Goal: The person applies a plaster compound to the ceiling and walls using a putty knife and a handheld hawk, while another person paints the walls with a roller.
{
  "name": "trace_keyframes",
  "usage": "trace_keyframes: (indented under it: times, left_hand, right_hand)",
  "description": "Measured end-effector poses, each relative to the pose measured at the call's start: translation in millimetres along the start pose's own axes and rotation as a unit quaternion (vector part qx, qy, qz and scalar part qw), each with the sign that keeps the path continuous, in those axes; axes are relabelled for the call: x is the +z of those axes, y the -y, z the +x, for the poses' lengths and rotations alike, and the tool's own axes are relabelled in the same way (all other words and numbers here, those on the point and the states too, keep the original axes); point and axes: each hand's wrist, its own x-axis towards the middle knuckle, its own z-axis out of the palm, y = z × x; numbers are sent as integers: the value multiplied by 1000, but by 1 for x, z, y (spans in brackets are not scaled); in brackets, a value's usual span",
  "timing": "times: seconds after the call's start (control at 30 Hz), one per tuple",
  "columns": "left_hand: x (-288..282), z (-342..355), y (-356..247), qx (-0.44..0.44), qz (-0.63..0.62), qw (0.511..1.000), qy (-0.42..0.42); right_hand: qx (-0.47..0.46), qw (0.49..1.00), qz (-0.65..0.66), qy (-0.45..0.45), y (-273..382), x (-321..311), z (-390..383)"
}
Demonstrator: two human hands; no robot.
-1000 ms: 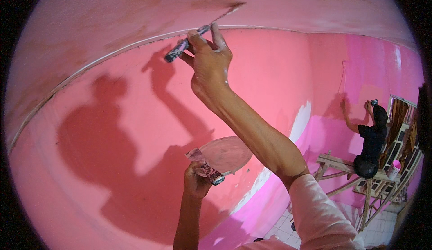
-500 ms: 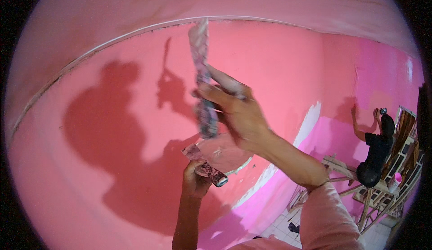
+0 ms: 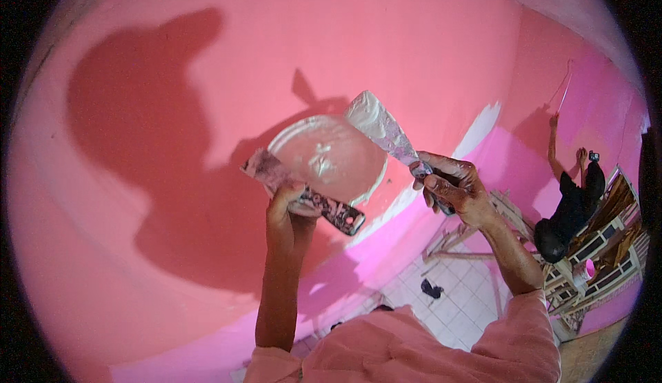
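Note:
My left hand [image 3: 288, 210] is closed around a putty knife [image 3: 338, 216], its dark handle patterned and its blade smeared pale. Just behind it is a round, lid-like disc [image 3: 321, 165] with white paste along its rim; whether my left hand also grips this disc is hidden. To the right, my right hand [image 3: 458, 188] is closed on the handle of a second putty knife [image 3: 389, 134]. White paste coats that wide blade, which points up and left, near the disc's upper right edge.
A salmon-pink wall [image 3: 427, 45] fills the background, with white patches and brighter pink lower down. At right, a person in dark clothes [image 3: 576, 203] faces another wall with one arm raised. Wooden scaffolding [image 3: 510, 210] and a pink-and-white container [image 3: 585, 271] stand there. White floor tiles [image 3: 458, 307] lie below.
My view has tilted downward. The right hand's putty knife has swung down and right from upright, and its blade now leans left. The other person's arm reaches higher, with a thin rod above it.

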Motion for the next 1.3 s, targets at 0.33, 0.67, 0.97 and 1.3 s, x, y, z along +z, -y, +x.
trace_keyframes:
  times: [0.33, 0.67, 0.97, 1.3]
  left_hand:
    - [-26, 8, 23, 33, 6, 999, -17]
    - [-41, 15, 47, 39, -15, 995, -90]
    - [-51, 15, 74, 55, 1, 994, -97]
    - [-46, 23, 97, 74, 86, 987, -110]
  right_hand:
    - [-213, 824, -525, -16, -24, 6, -16]
    - [-163, 720, -675, 18, -10, -20, -18]
    - [85, 982, -102, -134, -34, -39, -42]
    - [218, 974, -60, -28, -36, -25, -39]
